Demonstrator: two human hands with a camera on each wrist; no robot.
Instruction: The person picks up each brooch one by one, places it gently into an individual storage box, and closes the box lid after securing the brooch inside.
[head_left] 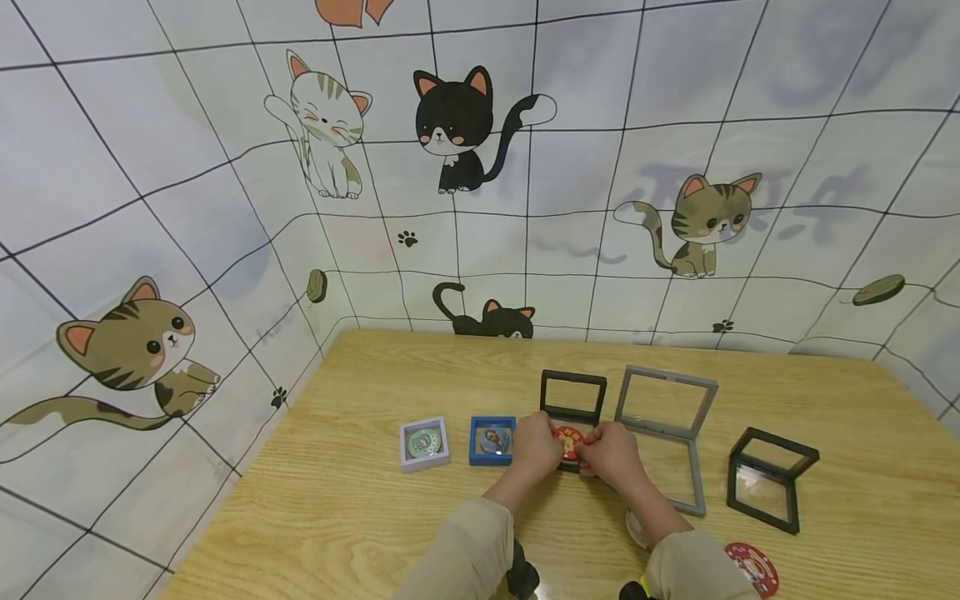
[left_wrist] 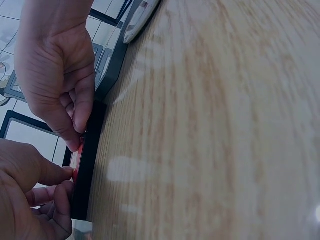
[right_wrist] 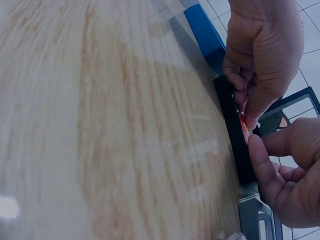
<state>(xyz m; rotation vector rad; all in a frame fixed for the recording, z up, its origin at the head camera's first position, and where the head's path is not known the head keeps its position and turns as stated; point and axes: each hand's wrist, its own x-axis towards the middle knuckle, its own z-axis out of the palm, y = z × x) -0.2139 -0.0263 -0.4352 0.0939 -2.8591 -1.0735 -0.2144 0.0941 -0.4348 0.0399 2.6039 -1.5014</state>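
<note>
A red round disc with a gold design (head_left: 568, 442) lies at the lower half of a black hinged display frame (head_left: 573, 375), whose lid stands raised behind it. My left hand (head_left: 537, 448) pinches the disc's left edge with thumb and finger. At its right edge, my right hand (head_left: 611, 454) pinches the disc as well. In the left wrist view, the black frame's side (left_wrist: 89, 170) rests on the table, with red showing between the fingertips. The right wrist view shows the same black frame edge (right_wrist: 235, 135); the fingers hide much of the disc.
Left of the hands are a blue frame (head_left: 480, 460) and a lilac frame (head_left: 406, 467), each holding a round piece. A grey open frame (head_left: 697, 479) and another black open frame (head_left: 761, 518) stand right. Another red disc (head_left: 753, 568) and a pale disc (head_left: 636, 529) lie nearer.
</note>
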